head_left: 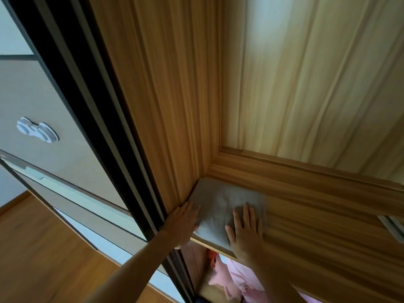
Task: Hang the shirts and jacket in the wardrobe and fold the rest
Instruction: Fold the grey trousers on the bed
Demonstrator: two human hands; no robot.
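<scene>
A folded grey garment [220,202] lies in the back left corner of a wooden wardrobe shelf [306,226]. My left hand [182,224] rests flat against the garment's left edge, fingers straight, beside the wardrobe's side wall. My right hand [246,230] presses flat on top of the garment's near right part, fingers spread. Below the shelf, pink clothing [238,281] shows in the lower compartment, mostly hidden by the shelf and my right arm.
The wardrobe's dark sliding door frame [105,127] runs diagonally on the left. Beyond it stands a grey cabinet front with a white child lock [37,130]. Wooden floor [43,248] lies at the lower left. The shelf's back wall [306,73] is pale wood.
</scene>
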